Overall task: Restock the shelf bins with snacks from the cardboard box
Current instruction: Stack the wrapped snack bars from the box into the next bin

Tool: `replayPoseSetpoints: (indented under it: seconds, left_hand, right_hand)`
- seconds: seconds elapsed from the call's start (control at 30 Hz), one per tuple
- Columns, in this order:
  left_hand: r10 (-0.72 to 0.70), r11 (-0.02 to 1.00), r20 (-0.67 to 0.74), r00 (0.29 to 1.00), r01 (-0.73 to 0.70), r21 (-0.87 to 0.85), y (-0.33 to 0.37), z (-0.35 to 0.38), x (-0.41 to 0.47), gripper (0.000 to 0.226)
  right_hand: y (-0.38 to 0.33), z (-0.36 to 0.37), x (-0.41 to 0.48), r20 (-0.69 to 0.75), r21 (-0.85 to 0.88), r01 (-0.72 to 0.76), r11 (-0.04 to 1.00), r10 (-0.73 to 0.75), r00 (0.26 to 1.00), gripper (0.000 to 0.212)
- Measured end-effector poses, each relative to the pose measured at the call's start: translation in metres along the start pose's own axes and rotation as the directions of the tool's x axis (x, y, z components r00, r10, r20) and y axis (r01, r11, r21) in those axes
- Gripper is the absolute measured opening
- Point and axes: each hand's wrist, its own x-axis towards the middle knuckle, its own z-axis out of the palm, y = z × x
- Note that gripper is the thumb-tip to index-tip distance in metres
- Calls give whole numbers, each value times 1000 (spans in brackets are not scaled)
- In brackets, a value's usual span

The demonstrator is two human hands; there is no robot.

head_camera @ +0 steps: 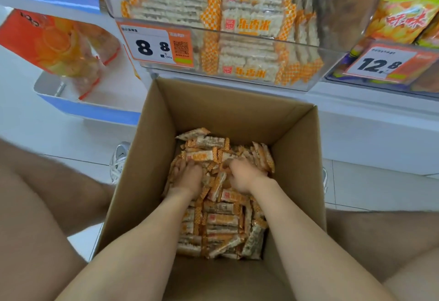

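One open brown cardboard box (pixel 213 110), below one clear plastic shelf bin (pixel 337 15), holds a heap of glossy orange-checked oblong snack packets (pixel 223 224), into which the left hand (pixel 187 178) presses straight-fingered while the right hand (pixel 242 177) curls round some.

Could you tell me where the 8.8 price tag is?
Head view, upper left of centre: the price tag is on the clear bin, above the cardboard box.
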Motion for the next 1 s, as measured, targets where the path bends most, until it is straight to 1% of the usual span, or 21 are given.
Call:
replayPoseSetpoints:
  seconds: [0.03,0.1,0.13,0.2,0.27,0.33,0.43,0.47,0.57,0.67,0.73,0.8,0.93,0.97,1.0]
  left_hand:
    - [-7,1000,3,1000,7,6,-2,1,-1,50]
    - [-34,999,47,998,36,-30,-7,2,-6,60]
    - [-45,996,56,997,48,-71,-9,3,-8,56]
    - [-64,989,55,996,71,-129,-15,7,-11,40]
    - [-83,979,50,995,91,-181,-21,12,-14,37]
    - [-87,967,55,995,98,-236,-22,13,-15,42]
    - [-62,966,78,995,80,-244,-22,15,-16,50]
    - [-56,968,82,995,74,-242,-22,15,-17,52]
    - [-50,978,64,997,62,-198,-22,14,-20,56]
    - [-64,988,20,998,66,-139,-22,13,-23,51]
    - [-67,991,-16,998,64,-121,-20,12,-24,47]
    - [-78,990,-37,996,73,-117,-19,11,-25,46]
    - [-86,984,-69,994,74,-162,-24,12,-28,47]
    - [-88,980,-81,993,72,-186,-24,11,-29,48]
    - [-87,973,-92,992,65,-220,-24,9,-30,50]
  right_hand:
    - [-2,5,6,-4,24,16,1000,-16,1000,53]
    - [-4,16,16,26,25,41,999,-42,999,60]
    - [-4,21,19,53,18,40,999,-41,998,62]
    - [-2,30,24,80,23,16,1000,-18,997,62]
    - [2,36,26,43,64,-22,998,19,999,55]
    - [3,40,28,3,129,-71,989,71,997,45]
    - [-2,44,28,-31,246,-107,963,118,993,33]
    - [-4,45,28,-29,266,-114,957,126,992,34]
    - [-5,47,26,-10,280,-127,952,135,991,49]
    - [-3,51,22,18,270,-134,953,135,991,64]
    - [-2,55,22,31,276,-146,950,144,989,68]
    - [-3,57,22,57,262,-159,952,149,987,56]
    - [-5,52,19,66,299,-183,936,171,983,20]
    - [-5,48,17,70,307,-179,935,165,984,18]
    - [-3,45,16,77,320,-179,930,163,984,20]
